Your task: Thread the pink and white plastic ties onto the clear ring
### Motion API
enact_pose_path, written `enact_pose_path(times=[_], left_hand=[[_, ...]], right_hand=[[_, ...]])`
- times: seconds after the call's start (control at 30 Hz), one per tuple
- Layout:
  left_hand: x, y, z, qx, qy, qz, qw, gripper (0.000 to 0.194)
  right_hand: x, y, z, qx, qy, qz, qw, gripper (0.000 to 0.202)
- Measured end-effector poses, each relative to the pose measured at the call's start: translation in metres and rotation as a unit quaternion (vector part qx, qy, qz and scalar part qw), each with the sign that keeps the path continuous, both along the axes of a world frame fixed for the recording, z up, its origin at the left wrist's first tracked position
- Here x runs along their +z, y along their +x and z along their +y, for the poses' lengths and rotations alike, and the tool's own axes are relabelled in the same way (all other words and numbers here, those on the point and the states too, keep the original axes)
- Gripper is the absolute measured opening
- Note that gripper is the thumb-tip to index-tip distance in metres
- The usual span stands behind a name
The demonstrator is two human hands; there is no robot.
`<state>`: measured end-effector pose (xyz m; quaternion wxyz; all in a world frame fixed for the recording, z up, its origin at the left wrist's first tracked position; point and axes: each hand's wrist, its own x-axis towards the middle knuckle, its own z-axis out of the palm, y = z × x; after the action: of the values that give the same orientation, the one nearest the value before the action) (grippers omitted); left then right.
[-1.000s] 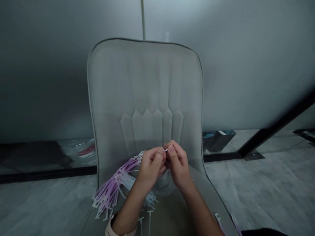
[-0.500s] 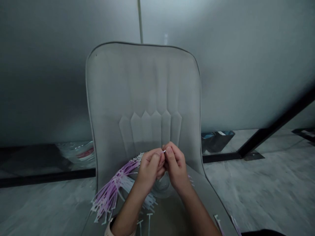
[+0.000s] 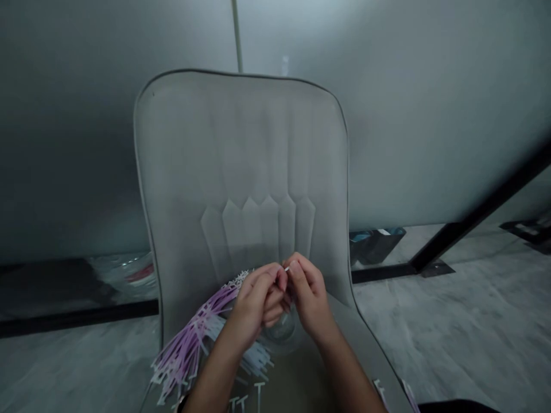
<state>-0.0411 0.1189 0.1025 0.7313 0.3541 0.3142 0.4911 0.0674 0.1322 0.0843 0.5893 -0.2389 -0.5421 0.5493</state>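
The right hand point(image 3: 310, 298) pinches a small white piece point(image 3: 286, 269); the left hand point(image 3: 252, 301) is curled close beside it, its own grip unclear. From them, a clear round object point(image 3: 280, 339) sits toward six o'clock, purple and pale strips point(image 3: 187, 339) fan toward eight, and the grey chair's backrest point(image 3: 245, 143) rises at twelve.

Your left hand point(image 3: 253, 301) has rolled, showing more of its curled lower fingers, its thumb drawn toward nine o'clock, away from the small white plastic piece point(image 3: 287, 268). A third white T-ended plastic strip point(image 3: 233, 402) now shows between six and seven o'clock. The grey padded chair point(image 3: 241, 149) sits further toward nine o'clock.
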Motion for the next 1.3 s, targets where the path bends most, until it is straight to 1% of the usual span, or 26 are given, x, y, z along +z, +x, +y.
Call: enact_pose_path(times=[0.17,0.33,0.53,0.83,1.07,1.3], left_hand=[[0.0,-0.003,-0.001,0.004,-0.012,0.012,1.0,0.043],[0.0,-0.001,-0.001,0.025,-0.005,0.033,0.999,0.039],[0.002,0.003,-0.001,0.055,-0.008,0.051,0.997,0.037],[-0.001,0.003,0.002,0.066,-0.016,0.06,0.996,0.034],[0.0,0.006,0.001,0.078,-0.012,0.078,0.994,0.035],[-0.003,0.01,0.0,0.098,0.002,0.094,0.991,0.037]], right_hand=[[0.001,0.002,0.0,0.011,-0.009,-0.005,1.0,0.036],[0.002,0.001,0.0,0.03,-0.018,-0.024,0.999,0.036],[0.003,0.0,0.001,0.016,-0.014,-0.025,0.999,0.036],[-0.001,-0.002,0.002,0.007,-0.027,-0.034,0.999,0.038],[-0.003,0.0,0.003,-0.002,-0.01,-0.056,0.998,0.037],[-0.005,-0.001,0.002,-0.036,-0.001,-0.08,0.996,0.036]])
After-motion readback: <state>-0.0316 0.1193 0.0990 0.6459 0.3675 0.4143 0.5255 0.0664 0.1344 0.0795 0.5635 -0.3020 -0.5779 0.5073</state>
